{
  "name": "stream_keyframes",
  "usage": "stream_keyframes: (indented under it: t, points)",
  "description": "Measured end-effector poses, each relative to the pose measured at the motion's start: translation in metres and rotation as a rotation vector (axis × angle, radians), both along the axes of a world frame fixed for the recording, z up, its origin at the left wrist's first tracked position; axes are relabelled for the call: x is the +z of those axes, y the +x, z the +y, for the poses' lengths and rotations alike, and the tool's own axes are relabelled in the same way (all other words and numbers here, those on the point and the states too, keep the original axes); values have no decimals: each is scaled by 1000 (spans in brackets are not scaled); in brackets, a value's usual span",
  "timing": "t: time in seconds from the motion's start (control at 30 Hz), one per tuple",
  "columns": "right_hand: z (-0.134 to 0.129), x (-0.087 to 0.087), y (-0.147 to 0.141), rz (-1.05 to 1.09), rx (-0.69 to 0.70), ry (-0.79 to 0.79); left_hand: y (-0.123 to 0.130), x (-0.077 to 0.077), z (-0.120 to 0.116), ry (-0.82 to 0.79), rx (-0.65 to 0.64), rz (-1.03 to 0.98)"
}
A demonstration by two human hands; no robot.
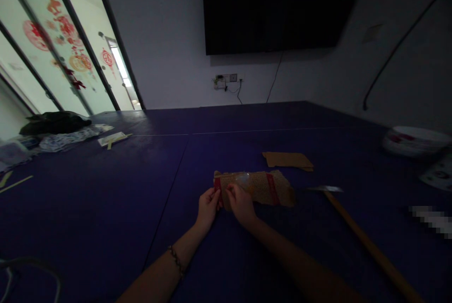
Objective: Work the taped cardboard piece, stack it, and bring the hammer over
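A flat brown paper packet (pixel 263 187) with red bands and a clear window lies on the dark blue table (pixel 106 199). My left hand (pixel 208 206) pinches its left end by the red band. My right hand (pixel 241 204) grips the same end just to the right, fingers curled on the packet's edge. A bead bracelet circles my left wrist. Behind the packet lies a plain brown paper piece (pixel 287 159).
A hammer-like tool with a metal head (pixel 325 189) and a long wooden handle (pixel 367 241) lies to the right. White plates (pixel 415 140) stand at the far right. Papers, chopsticks and a dark bundle (pixel 52 122) sit at the far left. A dark screen hangs on the wall.
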State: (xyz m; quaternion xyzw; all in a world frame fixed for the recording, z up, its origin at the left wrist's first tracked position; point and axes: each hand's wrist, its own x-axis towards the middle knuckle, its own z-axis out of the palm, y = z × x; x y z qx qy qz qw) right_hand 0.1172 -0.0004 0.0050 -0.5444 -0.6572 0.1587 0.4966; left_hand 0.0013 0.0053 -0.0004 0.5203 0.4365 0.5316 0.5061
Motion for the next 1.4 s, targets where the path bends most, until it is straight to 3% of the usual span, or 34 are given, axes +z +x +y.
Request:
stream_keyframes:
  t: [0.47,0.63,0.77,0.9,1.07,1.3,1.4]
  points:
    - [-2,-4,3,121,80,16,-1,1,-1,17,-12,17]
    - [-11,0,-2,359,69,-22,-2,-3,3,-34,52,-14]
    - [-5,0,-10,702,134,-199,-1,-6,7,-55,64,7]
    - [4,1,-9,931,223,-346,0,-5,5,-55,201,70]
    - [2,4,-4,1125,247,-412,-5,0,-4,-44,312,111]
    - [-13,8,-9,1290,247,-449,-27,14,2,-103,231,285]
    - [-21,10,-13,1349,255,-453,-37,26,-6,14,236,421]
